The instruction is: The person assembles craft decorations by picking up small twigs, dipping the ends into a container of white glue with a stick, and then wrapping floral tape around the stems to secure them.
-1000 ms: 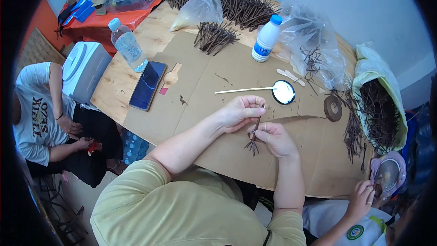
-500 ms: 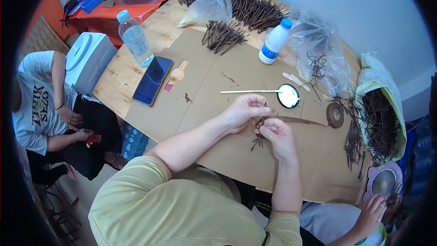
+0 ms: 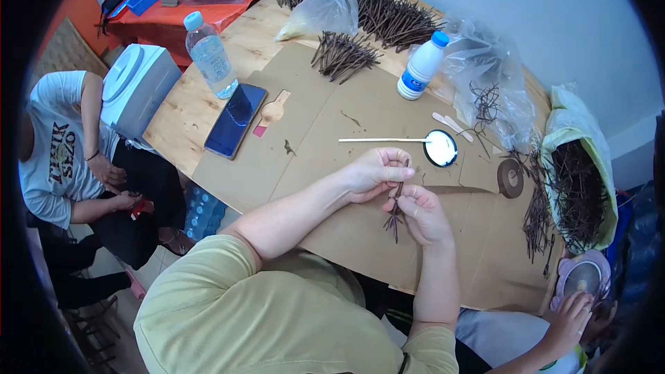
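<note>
Both my hands meet above the cardboard. My left hand (image 3: 377,174) pinches the top of a thin brown twig-like stem (image 3: 394,224) between thumb and fingertips. Lower down, my right hand (image 3: 424,213) closes on the same stem, whose branched end fans out below the fingers. A flat brown tape strip (image 3: 460,189) runs from its roll (image 3: 510,178) toward my right hand; whether it joins the stem is hidden. Just beyond my hands sits a round dark lid with white paste (image 3: 440,148), and a pale stick (image 3: 381,140) rests in it.
Brown stems lie in a long heap (image 3: 388,17) and a smaller pile (image 3: 344,57). A white bottle (image 3: 421,69), phone (image 3: 235,122) and water bottle (image 3: 211,59) stand or lie around the cardboard (image 3: 312,111). A sack of stems (image 3: 580,187) is at right. Other people sit left and lower right.
The stem hangs straighter, and more of its branched end shows below my fingers. My right hand has shifted slightly down. The whole view has moved a little.
</note>
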{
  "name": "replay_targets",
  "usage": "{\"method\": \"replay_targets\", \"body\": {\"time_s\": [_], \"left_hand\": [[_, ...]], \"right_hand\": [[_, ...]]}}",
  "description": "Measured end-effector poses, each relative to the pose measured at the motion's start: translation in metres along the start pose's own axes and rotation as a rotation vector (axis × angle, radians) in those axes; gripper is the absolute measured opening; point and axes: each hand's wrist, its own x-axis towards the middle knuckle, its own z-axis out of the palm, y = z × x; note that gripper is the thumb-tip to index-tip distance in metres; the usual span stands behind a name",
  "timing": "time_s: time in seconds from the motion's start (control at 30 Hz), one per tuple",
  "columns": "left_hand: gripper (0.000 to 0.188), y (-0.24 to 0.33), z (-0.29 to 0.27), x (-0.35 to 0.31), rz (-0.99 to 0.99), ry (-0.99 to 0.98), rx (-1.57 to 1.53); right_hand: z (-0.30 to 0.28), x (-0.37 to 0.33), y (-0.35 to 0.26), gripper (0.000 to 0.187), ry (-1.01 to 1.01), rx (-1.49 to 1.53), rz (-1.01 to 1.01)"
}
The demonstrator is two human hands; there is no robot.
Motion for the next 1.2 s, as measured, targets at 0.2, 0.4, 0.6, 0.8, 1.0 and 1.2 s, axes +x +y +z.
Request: {"method": "replay_targets", "body": {"time_s": [0.2,0.4,0.6,0.8,1.0,1.2], "left_hand": [[0.010,0.006,0.005,-0.008,-0.049,-0.016,0.275],[0.007,0.073,0.027,-0.011,0.564,-0.076,1.077],[0.020,0.180,-0.028,0.041,1.041,-0.313,2.433],[0.044,0.200,-0.076,0.055,0.169,-0.205,2.889],[0.042,0.158,-0.014,0.089,0.380,-0.259,2.639],[0.031,0.075,0.052,0.162,0.493,-0.603,2.080]], "right_hand": [[-0.002,0.000,-0.004,0.019,-0.053,0.015,-0.037],[0.008,-0.001,-0.010,0.030,0.375,-0.244,-0.363],[-0.015,0.003,-0.003,0.022,0.451,-0.449,-0.378],[-0.021,-0.022,-0.028,0.020,-0.348,-0.542,0.048],[-0.018,-0.046,-0.053,0.031,-0.426,-0.914,0.245],[-0.020,-0.051,-0.030,0.053,-0.571,-0.977,-0.347]]}}
